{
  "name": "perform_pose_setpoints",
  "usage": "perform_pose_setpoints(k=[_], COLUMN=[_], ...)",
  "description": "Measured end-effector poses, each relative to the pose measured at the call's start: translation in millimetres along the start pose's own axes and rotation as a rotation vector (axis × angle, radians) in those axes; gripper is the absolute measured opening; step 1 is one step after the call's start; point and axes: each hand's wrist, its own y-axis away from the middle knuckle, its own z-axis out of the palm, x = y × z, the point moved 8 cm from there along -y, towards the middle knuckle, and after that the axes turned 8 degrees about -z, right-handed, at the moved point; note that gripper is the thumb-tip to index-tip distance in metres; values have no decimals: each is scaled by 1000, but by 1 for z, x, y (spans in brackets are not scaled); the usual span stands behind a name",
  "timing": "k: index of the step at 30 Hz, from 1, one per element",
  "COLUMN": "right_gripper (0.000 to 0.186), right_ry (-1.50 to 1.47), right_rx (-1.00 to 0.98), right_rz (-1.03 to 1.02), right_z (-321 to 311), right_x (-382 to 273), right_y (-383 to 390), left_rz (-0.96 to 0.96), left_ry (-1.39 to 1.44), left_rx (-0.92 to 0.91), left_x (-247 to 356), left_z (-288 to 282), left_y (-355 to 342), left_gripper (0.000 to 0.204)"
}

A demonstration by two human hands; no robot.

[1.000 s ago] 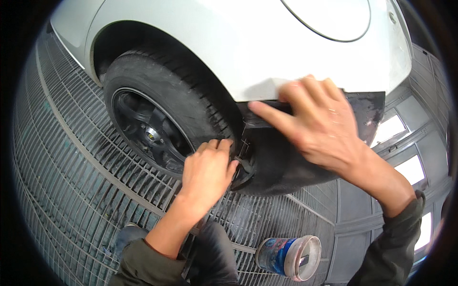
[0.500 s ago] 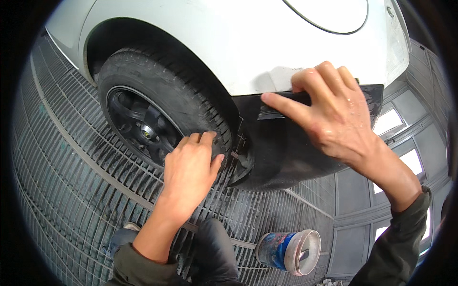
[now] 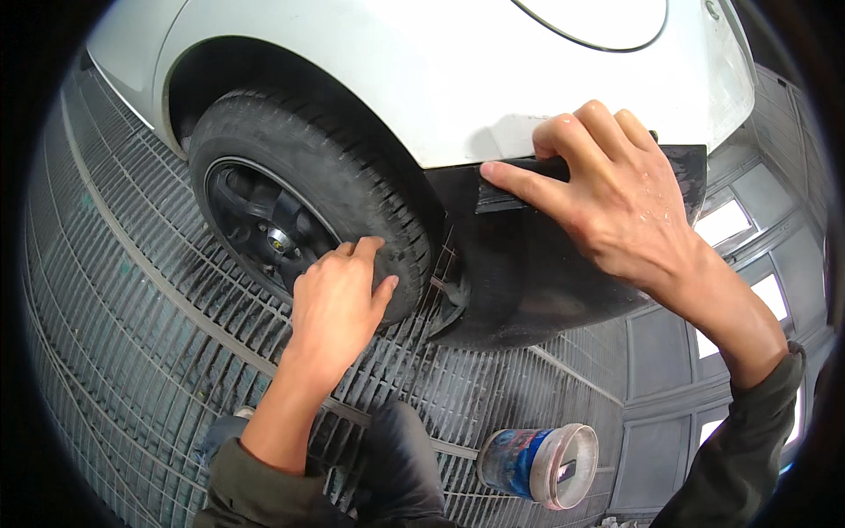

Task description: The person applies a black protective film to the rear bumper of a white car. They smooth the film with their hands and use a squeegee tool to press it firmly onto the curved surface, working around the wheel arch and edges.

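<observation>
My right hand (image 3: pixel 612 198) is wet and bent over the upper edge of a black lower bumper (image 3: pixel 537 264), just under the white body panel (image 3: pixel 458 106). Its thumb stretches left along that edge and its other fingers are curled. Beneath the thumb and palm shows a flat dark piece (image 3: pixel 500 197), mostly covered by the hand; its kind cannot be made out. My left hand (image 3: pixel 334 295) is at the black tyre (image 3: pixel 370 194), fingers loosely bent and thumb apart, with nothing seen in it.
A black wheel rim (image 3: pixel 264 220) sits in the tyre. Below the bumper, a blue and white bucket (image 3: pixel 537 466) stands on the metal grating floor (image 3: pixel 176 352). Grey panelled walls with bright windows (image 3: pixel 726 222) rise at the right. My knee (image 3: pixel 400 458) is low in the middle.
The view has shifted slightly, so the car appears a little higher. My left hand has moved slightly left and up along the tyre. My right hand keeps its place at the bumper's edge.
</observation>
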Motion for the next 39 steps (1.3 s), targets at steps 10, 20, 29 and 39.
perform_pose_setpoints(k=[10, 20, 29, 39], right_gripper=[47, 47, 46, 55], right_ry=[25, 17, -21, -710], right_rx=[10, 18, 106, 103], right_rz=[4, -10, 4, 490], right_z=[12, 15, 21, 28], right_x=[-11, -18, -32, -116], right_y=[-8, -14, -27, 84], left_rz=[-17, 7, -10, 513], left_ry=[25, 11, 22, -101], left_rx=[30, 36, 92, 487], left_x=[6, 5, 6, 75], left_z=[-10, -7, -25, -45], left_y=[0, 3, 13, 37], left_gripper=[42, 42, 35, 25])
